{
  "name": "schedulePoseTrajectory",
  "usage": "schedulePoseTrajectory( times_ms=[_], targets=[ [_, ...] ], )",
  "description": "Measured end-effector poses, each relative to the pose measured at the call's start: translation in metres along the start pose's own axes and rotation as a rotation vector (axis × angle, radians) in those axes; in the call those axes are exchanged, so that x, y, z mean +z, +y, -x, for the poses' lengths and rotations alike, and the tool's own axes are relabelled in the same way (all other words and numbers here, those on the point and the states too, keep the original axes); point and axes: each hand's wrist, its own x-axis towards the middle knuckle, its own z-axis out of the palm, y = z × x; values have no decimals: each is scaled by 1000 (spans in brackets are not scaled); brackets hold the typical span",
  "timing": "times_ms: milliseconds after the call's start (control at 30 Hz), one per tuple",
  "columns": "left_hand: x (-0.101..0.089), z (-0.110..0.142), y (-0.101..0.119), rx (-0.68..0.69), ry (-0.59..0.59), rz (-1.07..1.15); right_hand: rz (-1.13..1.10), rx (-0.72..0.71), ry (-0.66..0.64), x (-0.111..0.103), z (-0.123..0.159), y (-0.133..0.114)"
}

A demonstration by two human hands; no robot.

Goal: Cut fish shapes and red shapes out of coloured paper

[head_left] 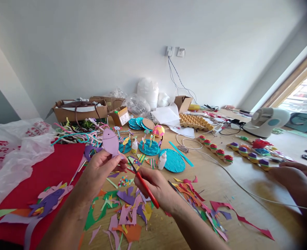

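A light purple paper fish (110,141) with a drawn eye and curved line is pinched by its tail end in my left hand (105,166). My right hand (152,185) is wrapped round red-handled scissors (146,189), whose dark blades point up and left near the fish's tail. Below both hands lie many paper scraps (127,211) in pink, purple, orange and green. On the red sheet (65,163) at left rests a stack of cut paper fish (49,201), a dark purple one on top.
Glue bottles (162,160) stand beside a blue disc (173,161) and decorated blue bases (148,147). A white cable (229,175) crosses the table. Painted egg-carton strips (216,149) and a fan (266,121) are at right, where another person's hand (289,175) reaches in.
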Motion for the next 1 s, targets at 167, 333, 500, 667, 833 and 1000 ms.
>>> schedulePoseTrajectory(
  times_ms=[167,333,500,667,833,1000],
  targets=[
    [3,1,2,-32,12,27,-31,9,-31,0,0,-2],
    [7,0,-2,3,22,39,-63,-13,2,6,-3,-1],
    [6,-1,-7,27,17,106,-107,-25,45,13,-7,0],
    [6,-1,-8,39,14,128,-156,0,42,15,-8,-1],
    [7,1,-8,23,14,149,-202,0,51,17,-8,0],
    [8,1,-8,20,7,168,-189,-18,46,17,-8,4]
  ],
)
